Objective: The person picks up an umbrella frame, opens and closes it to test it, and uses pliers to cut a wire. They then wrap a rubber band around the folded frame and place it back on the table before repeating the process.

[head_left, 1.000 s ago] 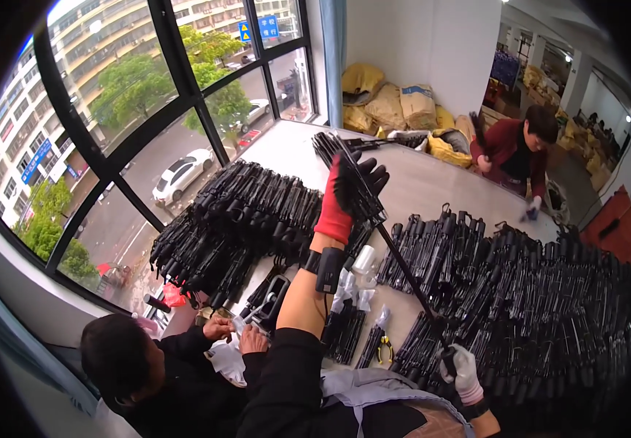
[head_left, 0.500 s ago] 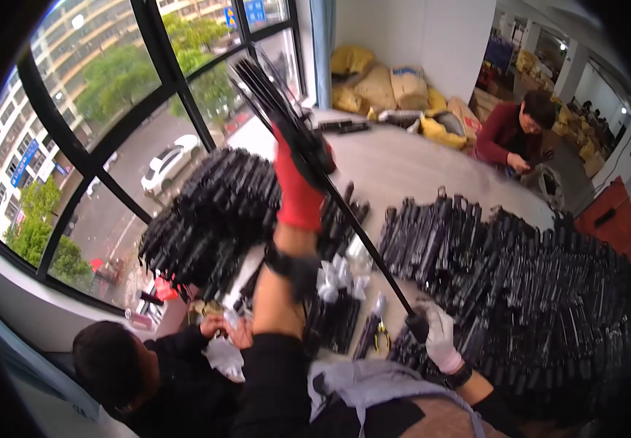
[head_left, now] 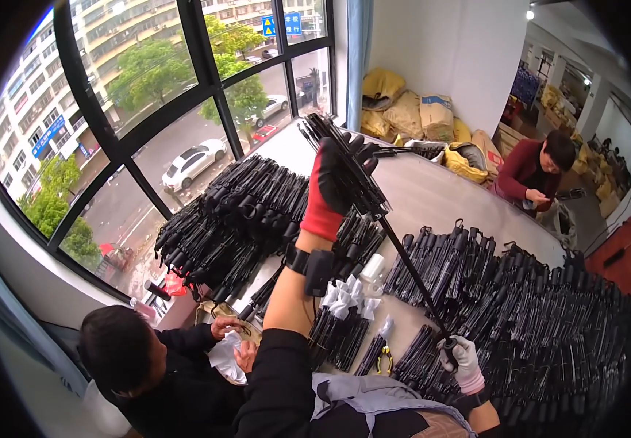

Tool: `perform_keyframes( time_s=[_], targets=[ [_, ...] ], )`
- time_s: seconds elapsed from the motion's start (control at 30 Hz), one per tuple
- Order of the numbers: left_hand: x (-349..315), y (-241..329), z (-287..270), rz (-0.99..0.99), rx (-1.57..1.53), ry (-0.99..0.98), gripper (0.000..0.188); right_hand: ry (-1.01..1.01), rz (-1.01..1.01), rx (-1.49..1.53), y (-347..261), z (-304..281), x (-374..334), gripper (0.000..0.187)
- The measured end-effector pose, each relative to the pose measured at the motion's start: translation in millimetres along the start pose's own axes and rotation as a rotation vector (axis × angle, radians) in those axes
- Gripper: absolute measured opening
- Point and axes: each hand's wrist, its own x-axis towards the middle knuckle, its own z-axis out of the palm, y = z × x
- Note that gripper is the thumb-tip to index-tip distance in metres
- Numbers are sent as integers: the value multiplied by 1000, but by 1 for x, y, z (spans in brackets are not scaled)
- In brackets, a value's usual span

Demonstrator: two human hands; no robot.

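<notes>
A black folding-umbrella frame (head_left: 412,270), bare of cloth, slants across the table between my hands. My left hand (head_left: 333,182), in a red and black glove, is closed around the bundled metal ribs (head_left: 363,182) at its upper end. White-gloved, my right hand (head_left: 464,365) grips the dark handle (head_left: 447,350) at the lower end. The shaft is drawn out long between them. Beneath lie many similar folded frames; a neat pile (head_left: 432,266) is just right of the shaft. Yellow-handled pliers (head_left: 385,360) rest on the table left of my right hand.
Heaps of black umbrella frames lie at left (head_left: 235,212) and right (head_left: 549,314). White wrappings (head_left: 350,298) cover some ends near the middle. One person (head_left: 122,365) works close at my left, another (head_left: 534,171) beyond the far edge. Yellow sacks (head_left: 403,117) stand against the wall.
The ribs, earlier reaching up past my left hand, now lie bunched on both sides of it. The whole view has shifted; my right hand stays at the handle.
</notes>
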Motion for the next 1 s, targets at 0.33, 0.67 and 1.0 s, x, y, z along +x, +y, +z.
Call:
perform_keyframes(
  time_s=[0.33, 0.67, 1.0],
  targets=[
    [15, -2, -30, -27, 111, 98, 44, 104, -101, -145, -3, 12, -8, 39],
    [-81, -110, 12, -134, 135, 54, 36, 331, -258, -228, -42, 90, 79, 31],
    [-117, -119, -22, -462, 318, 25, 32, 49, -313, -492, -87, 5, 80, 37]
  ],
)
